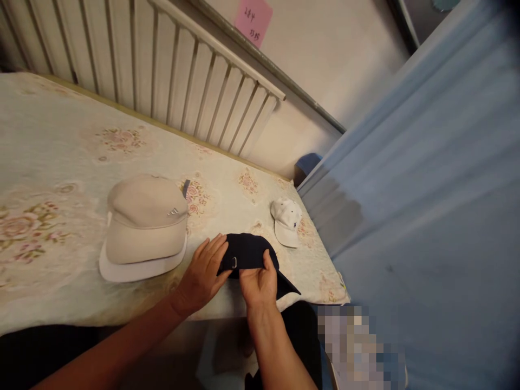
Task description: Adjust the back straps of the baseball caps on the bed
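Note:
Between my two hands is a dark navy baseball cap (pixel 249 250), its brim pointing to the lower right and a small metal buckle showing on its near side. My left hand (pixel 205 271) grips the cap's left end, fingers over the top and thumb below. From underneath, my right hand (pixel 260 279) holds it, with the thumb up on the side near the brim. To the left lies a beige cap (pixel 146 216) stacked on one with a white brim (pixel 142 268). A small white cap (pixel 286 219) rests to the right, beyond my hands.
The caps lie on a bed with a floral cover (pixel 122 162). Behind it runs a radiator (pixel 182 76) below a pink note (pixel 254 21) on the wall. A blue curtain (pixel 426 189) hangs along the right, with a blue item (pixel 309 162) beside it at the far corner.

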`<state>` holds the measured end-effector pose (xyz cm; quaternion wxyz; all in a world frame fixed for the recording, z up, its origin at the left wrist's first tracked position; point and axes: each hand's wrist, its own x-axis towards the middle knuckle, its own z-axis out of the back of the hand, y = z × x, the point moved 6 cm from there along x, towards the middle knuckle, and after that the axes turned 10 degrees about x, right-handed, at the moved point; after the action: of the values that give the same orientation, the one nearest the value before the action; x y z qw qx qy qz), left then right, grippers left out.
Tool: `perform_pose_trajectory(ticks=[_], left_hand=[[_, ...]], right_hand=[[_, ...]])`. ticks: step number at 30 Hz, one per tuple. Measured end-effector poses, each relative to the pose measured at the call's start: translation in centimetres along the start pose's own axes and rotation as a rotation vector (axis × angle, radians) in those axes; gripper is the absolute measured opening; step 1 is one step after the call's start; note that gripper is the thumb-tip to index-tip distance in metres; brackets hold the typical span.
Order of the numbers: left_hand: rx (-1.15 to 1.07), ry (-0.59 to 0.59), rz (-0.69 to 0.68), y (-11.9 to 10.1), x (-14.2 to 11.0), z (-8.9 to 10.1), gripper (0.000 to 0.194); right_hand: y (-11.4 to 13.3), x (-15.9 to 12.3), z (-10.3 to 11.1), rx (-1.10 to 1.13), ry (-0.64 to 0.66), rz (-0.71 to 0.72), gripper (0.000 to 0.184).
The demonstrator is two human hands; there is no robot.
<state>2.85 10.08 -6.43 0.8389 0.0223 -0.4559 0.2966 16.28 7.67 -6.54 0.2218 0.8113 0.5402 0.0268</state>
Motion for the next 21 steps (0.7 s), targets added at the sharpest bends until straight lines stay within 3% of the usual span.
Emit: perform_pose_trajectory(ticks=[4,7,9,14,17,21], left_hand=[[-0.191,-0.048,0.374,2.5,-0.7,0.6,0.027],[-0.384,0.109,0.570,4.5,-1.0,-0.7,0.027],[-0.488,0.201,0.627,5.3,-1.2,-1.5,0.031],[-0.640,0.261,0.751,6.5,-2.0,-3.4,0.032],[-0.653,0.236,0.855,7.3,-2.8,-4.2,0.034],[-0.724,0.235,0.843,7.1,-2.9,-4.5,0.029]], right_hand=[[1.3,0.5,0.2,-0.004,-0.021,0.041,0.032],[1.7,0.6,0.2,0.020,-0.049,0.052,0.031],[1.7,0.6,0.2,0.032,-0.060,0.054,0.030],[1.4,0.7,0.3,0.042,-0.037,0.027,0.030],[1.2,0.6,0.3,0.033,-0.016,0.013,0.031],[1.1,0.4,0.2,0.036,0.013,-0.011,0.035]])
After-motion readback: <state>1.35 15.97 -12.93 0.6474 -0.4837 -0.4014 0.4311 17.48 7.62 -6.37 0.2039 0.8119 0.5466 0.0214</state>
